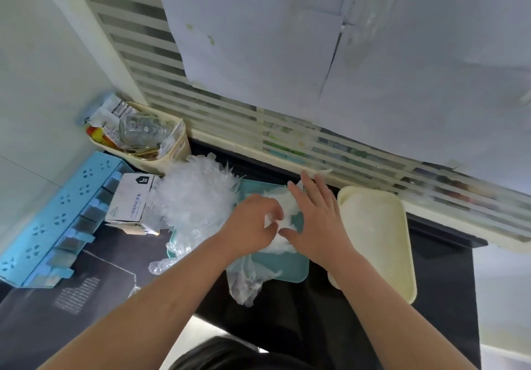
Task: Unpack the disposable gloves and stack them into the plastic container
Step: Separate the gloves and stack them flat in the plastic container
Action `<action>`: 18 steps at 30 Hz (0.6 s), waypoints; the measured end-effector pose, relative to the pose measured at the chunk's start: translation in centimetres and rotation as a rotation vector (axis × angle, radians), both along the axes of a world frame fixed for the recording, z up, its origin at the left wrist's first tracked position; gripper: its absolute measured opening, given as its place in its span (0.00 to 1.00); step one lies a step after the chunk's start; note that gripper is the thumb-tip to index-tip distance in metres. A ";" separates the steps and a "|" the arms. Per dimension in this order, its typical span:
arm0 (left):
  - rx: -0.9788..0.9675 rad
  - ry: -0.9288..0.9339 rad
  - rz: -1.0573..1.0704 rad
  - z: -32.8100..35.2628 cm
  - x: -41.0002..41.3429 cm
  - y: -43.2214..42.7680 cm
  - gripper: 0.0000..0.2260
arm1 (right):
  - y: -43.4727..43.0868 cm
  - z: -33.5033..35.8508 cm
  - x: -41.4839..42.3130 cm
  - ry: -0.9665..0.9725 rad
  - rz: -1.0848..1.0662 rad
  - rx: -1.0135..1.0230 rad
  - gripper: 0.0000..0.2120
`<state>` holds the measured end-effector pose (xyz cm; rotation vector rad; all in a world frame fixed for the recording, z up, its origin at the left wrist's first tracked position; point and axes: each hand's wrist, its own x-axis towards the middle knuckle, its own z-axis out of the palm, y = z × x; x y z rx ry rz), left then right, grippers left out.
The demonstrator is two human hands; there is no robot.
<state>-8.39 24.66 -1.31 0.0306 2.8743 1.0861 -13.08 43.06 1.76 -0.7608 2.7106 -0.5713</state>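
- clear plastic gloves (198, 194) lie heaped on the dark desk (442, 269), beside their box (129, 200).
- and the hands?
- left hand (253, 217) pinches one glove (283, 211) on the teal tray (293, 266); right hand (319, 217) presses it flat, fingers straight and spread. the cream container (402, 292) sits just right of the tray.

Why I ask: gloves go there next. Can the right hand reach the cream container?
Probably yes: the right hand rests flat on the gloves, and the cream container sits just beside it, nothing between them.
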 end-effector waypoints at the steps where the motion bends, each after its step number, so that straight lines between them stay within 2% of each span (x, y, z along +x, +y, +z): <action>1: 0.047 -0.052 -0.023 1.0 -0.1 -0.3 0.09 | -0.6 0.4 -0.4 0.011 0.012 -0.013 0.47; 3: 0.147 -0.148 -0.021 2.8 -0.3 -0.8 0.13 | -1.3 1.2 -1.3 -0.089 -0.013 -0.025 0.43; 4: 0.230 -0.174 0.006 3.4 -0.2 -1.2 0.15 | -1.6 1.7 -1.6 -0.178 -0.041 -0.039 0.36; 6: 0.458 -0.194 0.117 4.2 -0.2 -1.8 0.17 | -1.7 1.9 -1.7 -0.328 -0.138 -0.154 0.12; 7: 0.568 -0.209 0.186 4.4 -0.2 -2.1 0.19 | -1.6 1.8 -1.5 -0.397 -0.195 -0.256 0.08; 9: 0.728 -0.281 0.274 4.4 0.0 -2.5 0.22 | -1.1 1.2 -0.9 -0.553 -0.322 -0.482 0.15; 11: 0.799 -0.399 0.280 4.1 0.2 -2.5 0.18 | -0.8 1.2 -0.4 -0.668 -0.415 -0.634 0.14; 14: 0.831 -0.463 0.293 3.3 0.3 -2.2 0.09 | -0.4 1.0 0.2 -0.747 -0.459 -0.653 0.10; 18: 0.989 -0.478 0.358 2.6 -0.2 -2.4 0.10 | 1.1 -0.4 0.8 -0.770 -0.582 -0.662 0.12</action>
